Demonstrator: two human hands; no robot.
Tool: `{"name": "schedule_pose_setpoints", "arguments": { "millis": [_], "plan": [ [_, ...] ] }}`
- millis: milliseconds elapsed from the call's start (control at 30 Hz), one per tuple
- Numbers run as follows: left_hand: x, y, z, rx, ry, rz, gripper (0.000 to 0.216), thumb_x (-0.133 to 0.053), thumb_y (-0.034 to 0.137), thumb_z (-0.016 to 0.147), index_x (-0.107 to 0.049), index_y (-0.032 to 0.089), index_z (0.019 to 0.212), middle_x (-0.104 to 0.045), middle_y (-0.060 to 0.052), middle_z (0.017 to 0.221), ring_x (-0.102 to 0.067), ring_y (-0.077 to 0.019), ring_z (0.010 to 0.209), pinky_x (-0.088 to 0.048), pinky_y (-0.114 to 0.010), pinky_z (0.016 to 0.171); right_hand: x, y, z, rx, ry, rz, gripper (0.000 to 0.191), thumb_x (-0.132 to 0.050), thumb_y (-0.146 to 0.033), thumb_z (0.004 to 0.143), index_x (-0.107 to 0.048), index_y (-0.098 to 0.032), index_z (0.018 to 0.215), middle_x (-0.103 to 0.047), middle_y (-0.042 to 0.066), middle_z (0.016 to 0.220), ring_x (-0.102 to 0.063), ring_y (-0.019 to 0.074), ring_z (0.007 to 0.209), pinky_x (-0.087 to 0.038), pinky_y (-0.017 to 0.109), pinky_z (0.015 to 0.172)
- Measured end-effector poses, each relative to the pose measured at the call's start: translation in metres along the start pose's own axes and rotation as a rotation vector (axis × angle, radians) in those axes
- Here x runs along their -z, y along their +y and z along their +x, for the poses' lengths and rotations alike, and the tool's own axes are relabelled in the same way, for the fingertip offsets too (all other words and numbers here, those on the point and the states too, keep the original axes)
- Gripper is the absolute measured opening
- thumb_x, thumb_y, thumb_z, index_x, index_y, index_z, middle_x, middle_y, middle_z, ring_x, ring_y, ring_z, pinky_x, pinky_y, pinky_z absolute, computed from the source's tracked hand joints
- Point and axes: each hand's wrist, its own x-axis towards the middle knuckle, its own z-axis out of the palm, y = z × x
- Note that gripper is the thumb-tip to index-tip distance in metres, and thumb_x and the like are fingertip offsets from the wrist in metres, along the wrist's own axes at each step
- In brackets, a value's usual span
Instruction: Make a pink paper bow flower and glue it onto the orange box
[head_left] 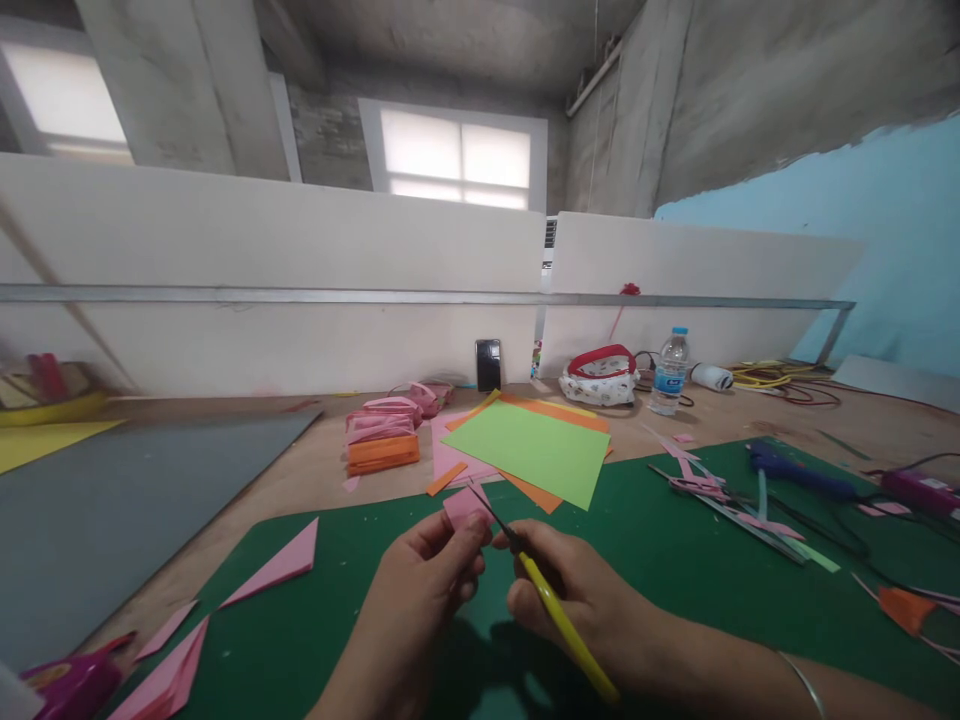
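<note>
My left hand (435, 570) pinches a small folded piece of pink paper (463, 508) between thumb and fingers. In my right hand (574, 575) are yellow-handled scissors (556, 612), their thin dark blades pointing up and left. The blade tips lie against the pink paper, or just in front of it; I cannot tell which. Both hands are above the green cutting mat (322, 640). To the left on the mat, a folded pink paper triangle (281, 568) rests near more folded pink paper (169, 680).
Behind my hands lie green paper (536, 445) and stacked pink and orange bundles (382, 452). A phone (488, 365) leans on the partition. At right are a water bottle (670, 375), a patterned pouch (598, 378), pink-handled scissors (697, 487), a blue glue gun (799, 472) and cables.
</note>
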Motion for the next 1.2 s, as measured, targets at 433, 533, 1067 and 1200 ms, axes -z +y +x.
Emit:
{"name": "schedule_pose_setpoints", "arguments": {
  "millis": [433,533,1067,1200],
  "plan": [
    [0.001,-0.001,0.000,-0.038,-0.021,0.013,0.023,-0.071,0.037,0.067,-0.067,0.018,0.078,-0.049,0.006,0.056,-0.034,-0.0067,0.052,-0.027,-0.018,0.051,0.000,-0.012,-0.002,-0.046,0.136,-0.238,0.024,-0.065,-0.026,0.072,-0.055,-0.019,0.092,-0.052,-0.001,0.083,-0.043,0.0136,0.071,-0.034,0.024,0.061],
    [0.002,-0.001,-0.002,-0.043,-0.029,0.017,0.020,-0.071,0.036,0.067,-0.067,0.018,0.076,-0.046,0.006,0.055,-0.033,-0.0069,0.051,-0.025,-0.018,0.049,0.001,-0.011,-0.002,-0.039,0.139,-0.280,0.021,-0.063,-0.025,0.073,-0.055,-0.020,0.092,-0.053,0.000,0.084,-0.044,0.0141,0.072,-0.034,0.025,0.063],
    [0.004,-0.006,0.003,0.028,-0.024,-0.078,0.025,-0.077,0.037,0.060,-0.066,0.017,0.071,-0.046,0.006,0.054,-0.034,-0.0043,0.049,-0.027,-0.013,0.046,0.000,-0.007,-0.002,0.027,0.163,-0.380,0.016,-0.062,-0.027,0.075,-0.048,-0.021,0.081,-0.052,-0.002,0.079,-0.042,0.0124,0.068,-0.031,0.023,0.059],
    [0.001,-0.004,0.001,0.058,-0.005,-0.124,0.028,-0.079,0.036,0.057,-0.066,0.016,0.070,-0.049,0.006,0.053,-0.035,-0.0028,0.047,-0.027,-0.012,0.044,-0.001,-0.007,-0.003,0.024,0.153,-0.382,0.014,-0.060,-0.027,0.077,-0.049,-0.020,0.081,-0.054,-0.001,0.080,-0.043,0.0129,0.069,-0.032,0.024,0.060]
  ]
}}
